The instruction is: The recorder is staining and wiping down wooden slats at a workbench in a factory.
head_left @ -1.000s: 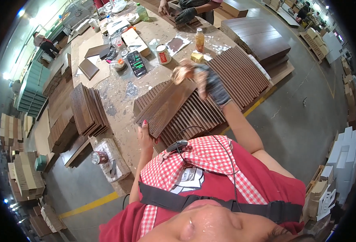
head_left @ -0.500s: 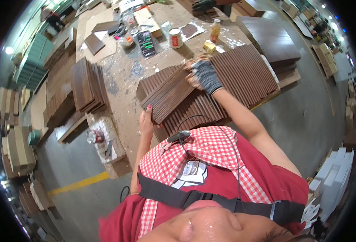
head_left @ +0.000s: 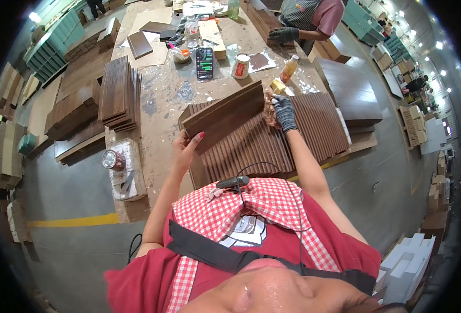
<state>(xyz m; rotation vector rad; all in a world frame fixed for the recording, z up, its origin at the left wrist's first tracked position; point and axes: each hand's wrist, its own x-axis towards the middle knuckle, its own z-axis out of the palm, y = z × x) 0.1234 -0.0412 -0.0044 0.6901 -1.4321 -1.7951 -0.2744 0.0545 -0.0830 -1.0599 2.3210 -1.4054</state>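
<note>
My bare left hand [head_left: 186,148] grips the near left end of a dark brown wooden board [head_left: 228,119], thumb on its face. The board is tilted up over a row of brown boards [head_left: 316,125] packed side by side on the worktable. On my right hand [head_left: 284,112] is a grey knit glove, its fingers closed on a crumpled brown-stained rag [head_left: 270,108]. That rag is against or just beside the board's far right end; contact is hard to tell. A yellow block [head_left: 278,86] lies just beyond the rag, by a small amber bottle [head_left: 289,69].
On the paint-spotted table [head_left: 162,112] stand a red-and-white can [head_left: 240,67], a phone [head_left: 204,63] and a jar [head_left: 180,55]. Brown boards [head_left: 116,94] are stacked at left, larger panels [head_left: 348,91] at right. Across the table a co-worker's gloved hand [head_left: 284,35] touches a board.
The board has been tipped up, showing its smoother face. My right hand with the rag has moved right and nearer, off the board's upper face to its end. More of the co-worker shows.
</note>
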